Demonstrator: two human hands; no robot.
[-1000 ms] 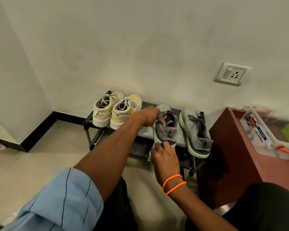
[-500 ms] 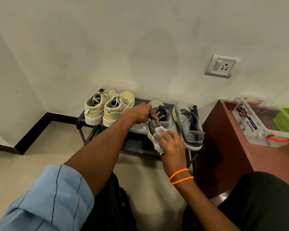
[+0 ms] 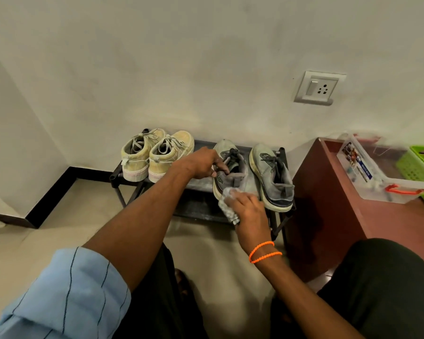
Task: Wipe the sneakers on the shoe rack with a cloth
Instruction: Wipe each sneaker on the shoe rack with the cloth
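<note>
Two pairs of sneakers stand on a low black shoe rack (image 3: 116,174) against the wall. The yellow pair (image 3: 157,155) is at the left. Of the grey pair, the left sneaker (image 3: 227,152) has my left hand (image 3: 201,163) gripping its collar and laces. My right hand (image 3: 249,211) holds a pale cloth (image 3: 227,204) and presses it on that sneaker's heel; part of the cloth hangs below the hand. Beside it, the right grey sneaker (image 3: 273,177) stands untouched.
A red-brown cabinet (image 3: 328,216) stands close at the right, carrying a clear plastic box (image 3: 367,172) and a green basket (image 3: 421,165). A wall socket (image 3: 316,88) is above. My knees fill the lower corners. Tiled floor lies left of the rack.
My right hand with the cloth moved from below the grey sneaker's heel up onto its heel. My left hand stayed gripping the sneaker's collar. The view shifted slightly.
</note>
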